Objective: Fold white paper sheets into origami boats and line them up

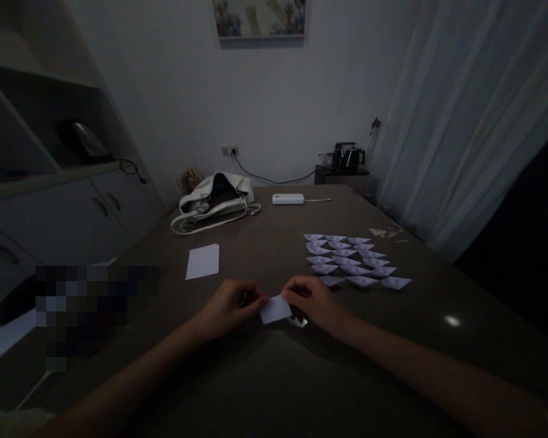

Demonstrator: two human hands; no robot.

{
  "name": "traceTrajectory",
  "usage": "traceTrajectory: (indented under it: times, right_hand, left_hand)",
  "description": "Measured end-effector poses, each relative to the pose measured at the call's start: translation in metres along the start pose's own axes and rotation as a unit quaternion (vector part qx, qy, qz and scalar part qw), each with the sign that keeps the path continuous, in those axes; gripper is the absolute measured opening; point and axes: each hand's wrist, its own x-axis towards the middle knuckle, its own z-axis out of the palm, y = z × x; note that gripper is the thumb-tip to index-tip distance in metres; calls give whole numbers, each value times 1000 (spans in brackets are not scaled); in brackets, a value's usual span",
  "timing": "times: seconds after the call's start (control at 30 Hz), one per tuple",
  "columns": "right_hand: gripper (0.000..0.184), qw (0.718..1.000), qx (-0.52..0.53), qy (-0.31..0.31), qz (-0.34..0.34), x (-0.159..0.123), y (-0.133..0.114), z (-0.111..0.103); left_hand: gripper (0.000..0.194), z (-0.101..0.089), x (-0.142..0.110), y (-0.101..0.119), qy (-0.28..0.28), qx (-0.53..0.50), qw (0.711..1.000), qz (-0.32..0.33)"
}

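A small folded piece of white paper [275, 309] is held up just above the table, between my two hands. My left hand [235, 304] pinches its upper left corner with thumb and fingertips. At the upper right corner, my right hand [314, 303] grips it the same way. Under the right hand lies a small white scrap [298, 321], partly hidden. Several folded paper boats [348, 261] sit in rows beyond my right hand. Farther left, past my left hand, a stack of white paper sheets [203, 261] lies flat.
A white handbag [217, 201] stands at the table's far left. Near the back edge lies a white power bank [287, 199] with a short cable. Small scraps [386, 233] lie right of the boats. A pixelated patch covers the left side.
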Motion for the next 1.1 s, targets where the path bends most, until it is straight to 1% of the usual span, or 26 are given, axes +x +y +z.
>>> traceTrajectory:
  times: [0.23, 0.37, 0.5, 0.67, 0.83, 0.97, 1.0, 1.1]
  right_hand:
    - [14, 1000, 12, 16, -17, 1, 4, -1]
    - [14, 1000, 4, 28, -11, 1, 3, -1]
    - [13, 1000, 1, 29, -10, 0, 3, 0]
    - [11, 999, -23, 23, -1, -1, 1, 0]
    - [10, 999, -37, 23, 10, 1, 0, 0]
    - [9, 998, -56, 29, 8, 2, 0, 0]
    - [8, 998, -59, 30, 5, 1, 1, 0]
    - [7, 998, -54, 29, -1, 1, 1, 0]
  left_hand:
    - [27, -8, 0, 1, -9, 18, 1000, -24]
    - [29, -9, 1, 2, -13, 14, 999, -29]
    - [29, -9, 1, 2, -12, 16, 999, -35]
    - [28, -11, 0, -1, -16, 35, 999, -28]
    - [27, -9, 0, -6, -11, 39, 999, -7]
    - [21, -3, -2, -2, 25, 38, 998, 40]
    - [22, -2, -2, -1, 28, 39, 997, 55]
    - [34, 3, -3, 2, 15, 60, 994, 92]
